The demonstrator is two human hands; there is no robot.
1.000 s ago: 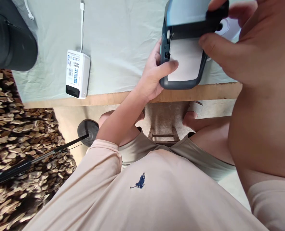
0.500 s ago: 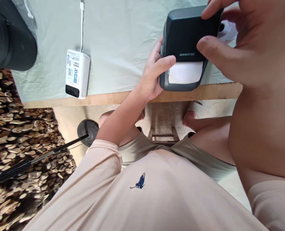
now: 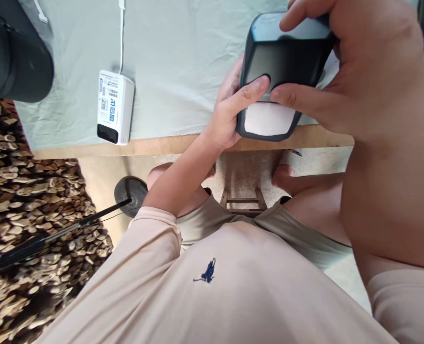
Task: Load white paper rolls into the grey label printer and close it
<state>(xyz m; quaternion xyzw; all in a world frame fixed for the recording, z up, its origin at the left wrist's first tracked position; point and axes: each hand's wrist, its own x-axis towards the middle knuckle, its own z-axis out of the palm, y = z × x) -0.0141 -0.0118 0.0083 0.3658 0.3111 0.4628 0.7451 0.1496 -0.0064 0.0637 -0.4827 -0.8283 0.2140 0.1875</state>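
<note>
A dark grey label printer is held above the front edge of the table, with a white label showing at its near end. My left hand grips its left side, thumb lying on the top face and the other fingers hidden beneath. From the right, my right hand closes on the printer, its thumb pressed on the cover just above the label and a finger over the far edge. Both thumb tips are close together. The brand lettering is covered now.
On the pale green tablecloth lies a white power bank with a white cable. A black rounded object stands at the far left. Below are a stand with a round base, stacked firewood and a wooden stool.
My right hand has moved left and down over the printer, its thumb now beside my left thumb. The printer has tilted, so its far end shows more. The left thumb has shifted slightly inward.
</note>
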